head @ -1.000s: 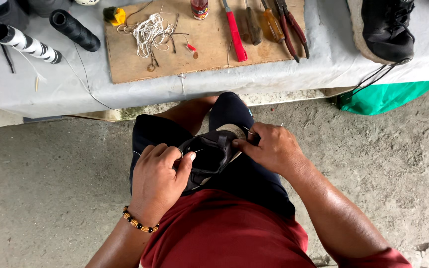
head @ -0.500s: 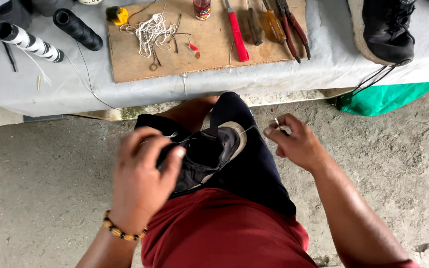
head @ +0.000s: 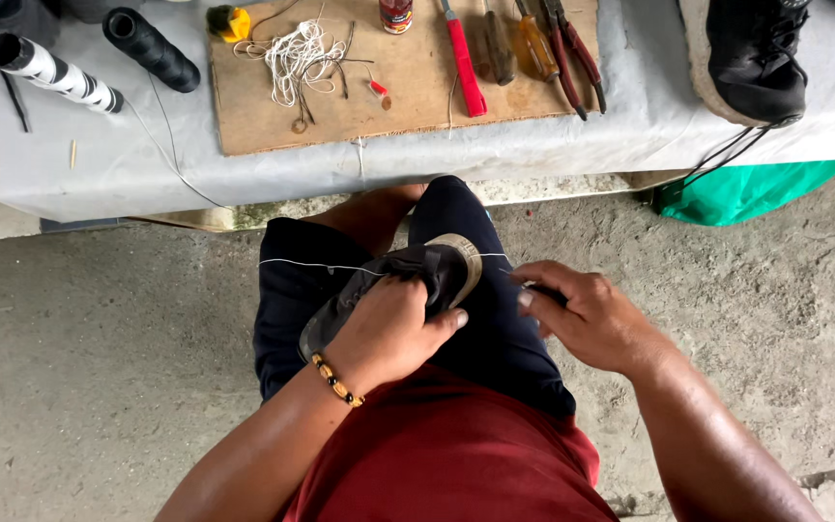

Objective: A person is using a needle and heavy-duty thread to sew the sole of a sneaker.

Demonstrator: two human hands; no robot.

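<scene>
We look steeply down from the head onto our lap (head: 437, 319), close, table (head: 630, 126) edge ahead.

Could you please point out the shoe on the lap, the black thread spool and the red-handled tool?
Shoe (head: 393, 280): head view, dark upper.
Black spool (head: 152, 50): head view, middle of its side.
Red-handled tool (head: 466, 70): head view, handle.

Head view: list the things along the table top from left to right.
Striped thread spool → black thread spool → tangle of white string → red-handled tool → pliers → black shoe.
</scene>
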